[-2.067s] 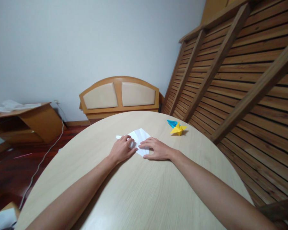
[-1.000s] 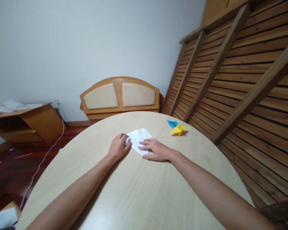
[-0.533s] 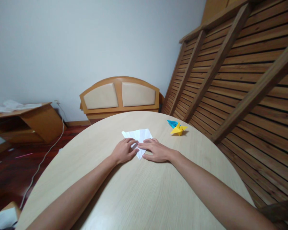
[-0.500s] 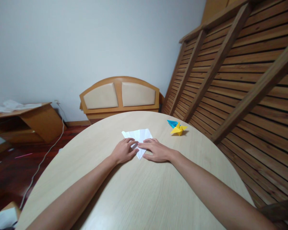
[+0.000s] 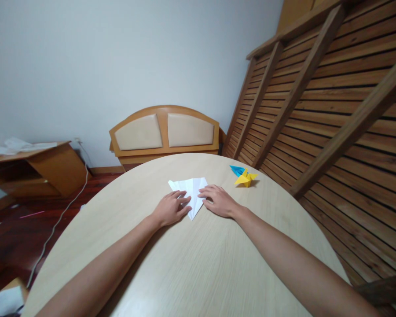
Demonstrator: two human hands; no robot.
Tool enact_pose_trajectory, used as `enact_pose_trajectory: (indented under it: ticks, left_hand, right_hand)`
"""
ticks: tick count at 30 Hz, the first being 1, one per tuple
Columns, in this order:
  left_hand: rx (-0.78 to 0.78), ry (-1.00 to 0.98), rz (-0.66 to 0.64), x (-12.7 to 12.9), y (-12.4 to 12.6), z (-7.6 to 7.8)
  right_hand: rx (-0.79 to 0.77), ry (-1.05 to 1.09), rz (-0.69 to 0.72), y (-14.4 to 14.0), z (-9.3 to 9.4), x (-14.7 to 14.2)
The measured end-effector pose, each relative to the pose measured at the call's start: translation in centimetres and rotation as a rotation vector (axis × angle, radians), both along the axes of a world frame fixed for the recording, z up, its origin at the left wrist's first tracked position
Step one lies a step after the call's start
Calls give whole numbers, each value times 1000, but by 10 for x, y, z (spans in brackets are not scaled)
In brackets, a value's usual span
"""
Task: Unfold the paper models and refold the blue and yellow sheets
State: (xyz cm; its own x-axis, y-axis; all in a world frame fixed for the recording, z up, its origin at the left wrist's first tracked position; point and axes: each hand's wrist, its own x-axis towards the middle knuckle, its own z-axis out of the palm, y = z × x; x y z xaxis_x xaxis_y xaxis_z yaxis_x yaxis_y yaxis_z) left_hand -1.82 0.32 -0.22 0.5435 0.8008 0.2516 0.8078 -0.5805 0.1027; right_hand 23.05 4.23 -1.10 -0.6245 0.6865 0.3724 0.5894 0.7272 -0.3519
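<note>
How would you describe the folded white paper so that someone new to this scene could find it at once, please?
Start at the round pale wooden table and go to its far middle, where the left hand and right hand rest. The white paper lies flat between them, a triangle pointing toward the person. The yellow origami bird and blue origami piece farther right are coloured, finished and untouched.

i see matt white paper [image 5: 192, 193] on a smooth pale woodgrain table [image 5: 191, 264]; at two o'clock, slatted bare wood [image 5: 333, 110].
</note>
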Motion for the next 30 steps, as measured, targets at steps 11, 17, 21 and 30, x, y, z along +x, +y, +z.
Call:
enact_pose_trajectory:
  ticks: [11,17,21,30]
  left_hand:
    - [-39,-23,21,-2,0,-1]
    - [-49,-33,7,-2,0,-2]
    - [-51,-30,-8,-3,1,-3]
    - [-60,-16,-45,-5,2,-3]
  right_hand:
    - [54,22,-124,11,-11,5]
    - [116,-109,44,4,-2,1]
    - [143,-197,99,1,3,-2]
    - [194,-192,142,-2,8,-4]
